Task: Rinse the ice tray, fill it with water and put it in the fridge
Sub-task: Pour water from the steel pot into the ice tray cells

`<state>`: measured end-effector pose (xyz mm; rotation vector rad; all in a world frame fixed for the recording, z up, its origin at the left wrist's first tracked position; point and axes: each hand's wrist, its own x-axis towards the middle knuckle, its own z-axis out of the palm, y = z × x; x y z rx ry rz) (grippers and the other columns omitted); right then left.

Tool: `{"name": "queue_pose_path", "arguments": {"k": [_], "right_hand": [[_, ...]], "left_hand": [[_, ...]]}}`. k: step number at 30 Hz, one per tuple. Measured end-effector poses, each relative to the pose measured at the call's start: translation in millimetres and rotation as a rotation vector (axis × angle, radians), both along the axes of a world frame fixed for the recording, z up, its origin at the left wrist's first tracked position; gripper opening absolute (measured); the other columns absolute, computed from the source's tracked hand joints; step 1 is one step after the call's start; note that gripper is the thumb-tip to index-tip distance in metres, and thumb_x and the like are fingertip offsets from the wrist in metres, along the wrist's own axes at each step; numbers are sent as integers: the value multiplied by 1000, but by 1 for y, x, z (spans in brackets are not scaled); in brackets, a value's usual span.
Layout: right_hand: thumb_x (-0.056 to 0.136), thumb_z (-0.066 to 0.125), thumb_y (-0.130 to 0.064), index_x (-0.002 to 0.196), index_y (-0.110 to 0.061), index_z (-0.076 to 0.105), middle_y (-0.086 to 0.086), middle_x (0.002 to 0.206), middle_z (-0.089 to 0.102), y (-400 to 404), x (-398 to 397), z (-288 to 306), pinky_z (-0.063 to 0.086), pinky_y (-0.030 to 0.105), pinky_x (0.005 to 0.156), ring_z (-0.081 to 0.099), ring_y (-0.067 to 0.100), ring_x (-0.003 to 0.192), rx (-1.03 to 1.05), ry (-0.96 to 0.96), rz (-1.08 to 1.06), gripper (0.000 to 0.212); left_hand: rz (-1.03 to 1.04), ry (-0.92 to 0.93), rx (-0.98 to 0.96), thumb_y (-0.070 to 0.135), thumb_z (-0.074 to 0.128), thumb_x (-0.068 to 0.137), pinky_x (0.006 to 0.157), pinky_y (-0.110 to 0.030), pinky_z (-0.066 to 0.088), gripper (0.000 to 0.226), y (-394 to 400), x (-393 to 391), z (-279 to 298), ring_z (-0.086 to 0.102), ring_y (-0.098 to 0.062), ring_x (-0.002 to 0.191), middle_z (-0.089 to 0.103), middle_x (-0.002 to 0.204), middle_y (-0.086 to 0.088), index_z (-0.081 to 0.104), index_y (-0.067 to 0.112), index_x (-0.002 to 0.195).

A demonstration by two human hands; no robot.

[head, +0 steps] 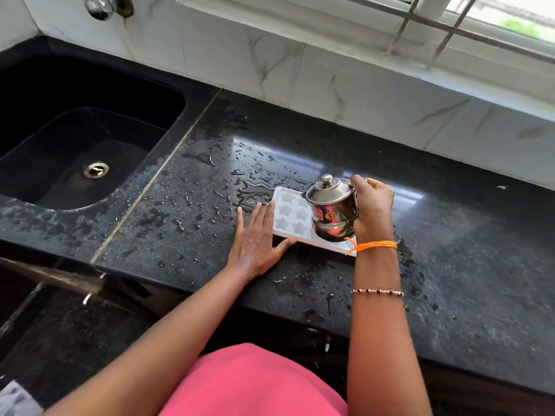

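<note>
A white ice tray (289,212) with star-shaped cells lies flat on the wet black counter. My left hand (257,239) rests flat against the tray's left edge, fingers straight, thumb along its near side. My right hand (373,207) grips a small lidded steel pot (332,208) and holds it tilted toward the left just above the tray's right half. The pot hides the cells under it, and I cannot tell whether water is flowing or whether the cells hold water.
A black sink (75,139) with a steel drain (96,169) lies to the left. Water drops and puddles cover the black counter (195,187) around the tray. A tiled wall (330,79) and window sill run behind. The counter's front edge is close to my body.
</note>
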<state>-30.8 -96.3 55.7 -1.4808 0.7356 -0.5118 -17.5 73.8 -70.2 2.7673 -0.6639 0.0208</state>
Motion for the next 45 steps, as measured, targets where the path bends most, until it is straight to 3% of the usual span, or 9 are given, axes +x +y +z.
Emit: {"name": "queue_pose_path", "arguments": {"k": [6,12,18,30,34,38,42,45], "right_hand": [[74,58,-6,46,-19,35,2,52,27,5,3,-6,23,25,50,25,12,50,-88,18,68,38],[56,57,-22,42,-20,38,4,54,30,13,5,-11,26,33,57,29,20,59,-194,85,125,24],[57,56,-24,43,-21,32,4,55,26,13,5,-13,25,33,59,27,20,61,-320,125,169,29],[59,57,-21,35,-18,33,-3,49,24,9,5,-18,25,29,56,26,13,53,-405,158,182,34],[59,57,-21,37,-19,32,0,52,28,10,5,-18,28,30,58,29,15,56,-392,156,183,33],[61,58,-20,40,-20,32,1,52,29,9,5,-17,28,30,59,29,15,56,-390,153,191,33],[62,58,-19,42,-21,32,2,54,30,10,4,-15,29,30,58,31,16,58,-379,153,190,32],[60,57,-19,41,-20,32,0,51,28,11,3,-13,27,29,56,29,15,55,-385,153,187,32]], "left_hand": [[5,0,-5,76,7,74,116,-51,-5,103,0,-1,1,11,-20,145,20,156,-9,6,6,150],[1,6,-20,70,30,86,116,-50,-6,94,0,-2,3,9,-19,146,18,157,-9,5,6,150],[11,-11,3,76,8,75,116,-52,-1,103,0,-1,0,14,-20,145,23,155,-10,9,5,149],[7,-17,-3,75,9,75,116,-52,-1,102,0,-1,0,16,-21,144,25,154,-11,10,4,149],[-2,-9,-10,73,22,82,116,-51,-3,98,1,-1,1,13,-21,145,22,155,-11,8,4,149],[3,-14,7,75,7,75,116,-52,-2,103,0,-1,1,14,-21,145,22,155,-11,8,4,149],[8,-18,5,75,6,74,116,-52,-2,103,0,-1,0,14,-21,145,22,155,-11,8,5,149],[9,-22,-7,75,17,79,116,-51,-4,100,0,-1,1,14,-20,145,23,155,-10,8,5,149]]}}
